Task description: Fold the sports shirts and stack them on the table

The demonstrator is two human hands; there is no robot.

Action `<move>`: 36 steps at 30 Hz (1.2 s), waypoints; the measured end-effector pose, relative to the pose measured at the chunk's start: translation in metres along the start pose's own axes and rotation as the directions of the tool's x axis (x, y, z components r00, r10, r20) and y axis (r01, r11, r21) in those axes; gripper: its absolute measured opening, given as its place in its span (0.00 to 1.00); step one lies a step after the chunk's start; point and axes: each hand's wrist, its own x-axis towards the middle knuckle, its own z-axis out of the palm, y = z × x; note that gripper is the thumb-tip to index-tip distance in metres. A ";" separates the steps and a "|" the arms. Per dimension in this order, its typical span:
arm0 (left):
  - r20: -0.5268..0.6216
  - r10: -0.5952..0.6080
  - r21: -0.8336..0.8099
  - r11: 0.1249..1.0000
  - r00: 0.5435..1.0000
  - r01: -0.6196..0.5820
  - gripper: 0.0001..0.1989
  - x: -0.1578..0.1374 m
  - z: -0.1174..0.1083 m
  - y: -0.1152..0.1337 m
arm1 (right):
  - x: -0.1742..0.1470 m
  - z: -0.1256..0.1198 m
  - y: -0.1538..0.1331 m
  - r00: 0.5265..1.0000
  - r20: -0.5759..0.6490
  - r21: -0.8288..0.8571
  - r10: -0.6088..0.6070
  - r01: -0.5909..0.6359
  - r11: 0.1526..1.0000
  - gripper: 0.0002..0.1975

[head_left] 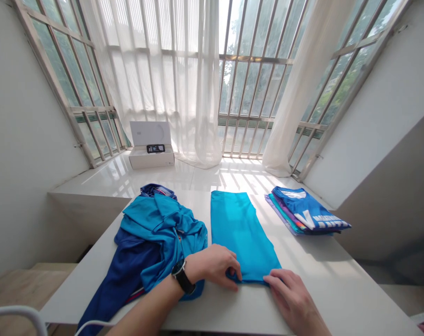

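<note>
A bright blue garment [240,228] lies folded into a long flat panel on the white table; its exact kind does not show. My left hand [218,265], with a dark watch on the wrist, has its fingers curled and pinching the near edge of the garment. At the near right corner, my right hand [291,295] grips the same edge between thumb and fingers. Left of the panel is a crumpled heap, with a teal-blue garment [163,219] on top of a navy garment [128,270]. My left forearm reaches across the near part of that heap.
A stack of folded shirts [306,210] sits on the right side of the white table [323,280]. Behind, an open white box [151,158] holding a black device [156,148] stands on the window ledge. White curtains [194,93] hang before barred windows.
</note>
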 end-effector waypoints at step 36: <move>0.119 -0.176 -0.250 0.947 0.977 0.201 0.05 -0.020 -0.020 -0.028 | 0.079 0.038 -0.091 1.000 0.022 0.113 0.022 -0.024 0.993 0.10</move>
